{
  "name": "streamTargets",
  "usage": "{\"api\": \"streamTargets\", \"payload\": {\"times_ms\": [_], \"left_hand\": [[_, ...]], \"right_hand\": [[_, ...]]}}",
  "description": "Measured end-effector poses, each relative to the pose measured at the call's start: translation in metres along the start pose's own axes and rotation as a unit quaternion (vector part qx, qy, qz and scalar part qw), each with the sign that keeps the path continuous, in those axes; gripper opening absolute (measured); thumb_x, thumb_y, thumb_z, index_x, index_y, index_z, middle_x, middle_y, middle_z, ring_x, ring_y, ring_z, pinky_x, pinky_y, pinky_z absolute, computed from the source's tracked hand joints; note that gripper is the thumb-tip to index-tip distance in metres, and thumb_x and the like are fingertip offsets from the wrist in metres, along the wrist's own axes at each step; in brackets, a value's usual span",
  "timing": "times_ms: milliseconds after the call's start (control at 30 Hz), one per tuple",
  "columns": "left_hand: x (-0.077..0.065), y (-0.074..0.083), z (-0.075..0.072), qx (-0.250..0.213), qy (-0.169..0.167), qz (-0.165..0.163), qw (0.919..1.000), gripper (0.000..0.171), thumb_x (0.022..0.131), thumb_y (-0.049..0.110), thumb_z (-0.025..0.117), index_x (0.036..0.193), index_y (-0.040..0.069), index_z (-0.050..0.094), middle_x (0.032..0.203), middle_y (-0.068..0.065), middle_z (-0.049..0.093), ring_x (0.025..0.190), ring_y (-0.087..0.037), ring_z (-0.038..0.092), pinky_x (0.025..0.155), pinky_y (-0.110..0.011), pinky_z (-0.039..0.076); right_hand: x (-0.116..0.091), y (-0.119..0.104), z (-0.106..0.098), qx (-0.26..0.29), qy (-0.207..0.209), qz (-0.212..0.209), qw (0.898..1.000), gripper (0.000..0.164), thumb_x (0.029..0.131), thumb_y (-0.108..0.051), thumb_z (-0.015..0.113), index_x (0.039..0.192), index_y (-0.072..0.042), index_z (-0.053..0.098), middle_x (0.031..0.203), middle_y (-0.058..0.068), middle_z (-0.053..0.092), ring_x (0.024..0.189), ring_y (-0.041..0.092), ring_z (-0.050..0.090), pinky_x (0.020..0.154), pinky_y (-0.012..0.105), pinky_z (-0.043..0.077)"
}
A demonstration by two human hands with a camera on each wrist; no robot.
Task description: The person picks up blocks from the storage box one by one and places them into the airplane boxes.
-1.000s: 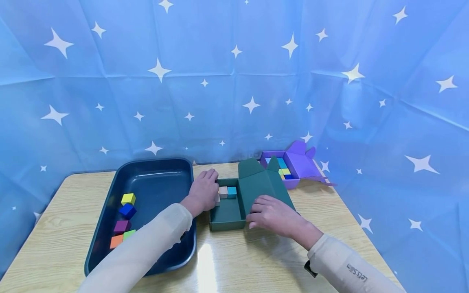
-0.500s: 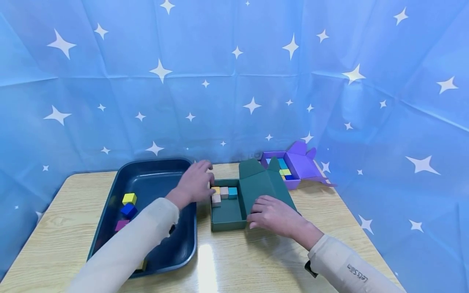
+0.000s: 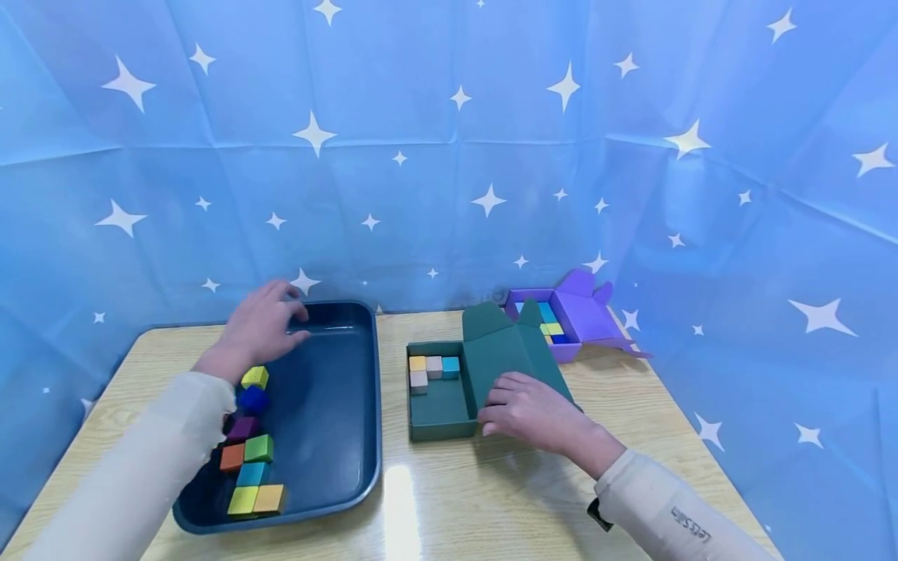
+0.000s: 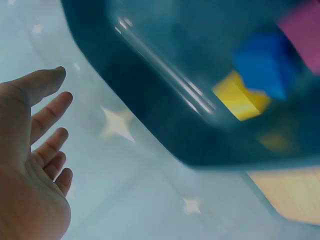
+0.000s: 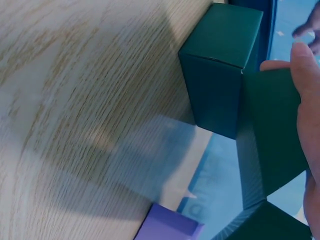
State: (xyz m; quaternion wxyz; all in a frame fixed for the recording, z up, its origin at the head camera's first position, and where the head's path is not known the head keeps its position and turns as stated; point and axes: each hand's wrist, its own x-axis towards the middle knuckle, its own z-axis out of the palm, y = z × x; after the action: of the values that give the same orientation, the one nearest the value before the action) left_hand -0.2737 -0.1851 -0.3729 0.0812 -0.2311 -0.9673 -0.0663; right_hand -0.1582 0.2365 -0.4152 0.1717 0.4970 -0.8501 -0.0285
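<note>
My left hand (image 3: 263,327) hovers over the back left of the dark blue tray (image 3: 330,421), fingers spread and holding nothing. Below it, colored cubes line the tray's left side, among them a yellow cube (image 3: 256,377), a blue cube (image 3: 253,400) and a green cube (image 3: 259,448). With thumb and fingers, my right hand (image 3: 529,409) pinches the raised lid (image 5: 272,125) of the dark green box (image 3: 442,430). Inside that box, an orange cube (image 3: 417,364), two pale cubes (image 3: 434,367) and a teal cube (image 3: 450,368) sit in the back left part.
Behind the green lid, an open purple box (image 3: 565,353) holds several colored cubes. The wooden table (image 3: 449,506) meets a blue star-patterned curtain (image 3: 421,195) at the back and right.
My left hand has moved left from the green box to above the tray, uncovering the orange and pale cubes in the box. The right hand stays at the lid.
</note>
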Motion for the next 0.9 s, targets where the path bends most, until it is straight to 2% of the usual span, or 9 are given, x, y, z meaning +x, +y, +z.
{"api": "streamTargets", "payload": {"times_ms": [133, 267, 400, 567, 900], "left_hand": [[-0.017, -0.025, 0.0, 0.021, -0.006, -0.006, 0.9998, 0.025, 0.082, 0.024, 0.076, 0.099, 0.006, 0.073, 0.124, -0.02, 0.053, 0.118, -0.039, 0.044, 0.101, -0.058, 0.04], [-0.032, -0.039, 0.008, 0.049, -0.03, -0.005, 0.9983, 0.025, 0.077, 0.025, 0.081, 0.094, 0.008, 0.074, 0.122, -0.02, 0.054, 0.116, -0.04, 0.044, 0.101, -0.059, 0.04], [-0.042, -0.044, 0.016, 0.063, -0.05, -0.003, 0.9968, 0.026, 0.073, 0.025, 0.085, 0.091, 0.009, 0.075, 0.125, -0.021, 0.053, 0.119, -0.041, 0.042, 0.104, -0.061, 0.038], [-0.049, -0.05, 0.026, 0.057, -0.057, -0.001, 0.9968, 0.026, 0.073, 0.024, 0.084, 0.092, 0.009, 0.076, 0.127, -0.021, 0.054, 0.121, -0.042, 0.042, 0.104, -0.061, 0.038], [-0.057, -0.064, 0.04, 0.029, -0.071, -0.029, 0.9967, 0.028, 0.073, 0.025, 0.084, 0.094, 0.008, 0.076, 0.133, -0.023, 0.049, 0.127, -0.044, 0.035, 0.109, -0.065, 0.031]], "right_hand": [[-0.001, 0.0, 0.0, -0.003, 0.0, -0.001, 1.0, 0.03, 0.097, -0.044, 0.053, 0.095, -0.024, 0.076, 0.088, -0.013, 0.071, 0.087, 0.008, 0.063, 0.093, 0.029, 0.053], [-0.002, 0.0, 0.001, -0.004, 0.001, -0.002, 1.0, 0.03, 0.097, -0.044, 0.053, 0.094, -0.024, 0.075, 0.087, -0.012, 0.071, 0.087, 0.008, 0.063, 0.092, 0.029, 0.053], [-0.002, 0.0, 0.002, -0.003, 0.005, -0.005, 1.0, 0.029, 0.097, -0.043, 0.054, 0.094, -0.024, 0.075, 0.086, -0.012, 0.071, 0.086, 0.008, 0.063, 0.092, 0.029, 0.054], [-0.002, 0.0, 0.002, -0.004, 0.01, -0.007, 1.0, 0.028, 0.096, -0.042, 0.054, 0.094, -0.023, 0.075, 0.086, -0.012, 0.07, 0.085, 0.008, 0.062, 0.091, 0.029, 0.054], [-0.001, 0.0, 0.002, -0.001, 0.001, 0.001, 1.0, 0.029, 0.097, -0.043, 0.054, 0.094, -0.024, 0.076, 0.087, -0.013, 0.071, 0.086, 0.008, 0.063, 0.092, 0.029, 0.054]]}}
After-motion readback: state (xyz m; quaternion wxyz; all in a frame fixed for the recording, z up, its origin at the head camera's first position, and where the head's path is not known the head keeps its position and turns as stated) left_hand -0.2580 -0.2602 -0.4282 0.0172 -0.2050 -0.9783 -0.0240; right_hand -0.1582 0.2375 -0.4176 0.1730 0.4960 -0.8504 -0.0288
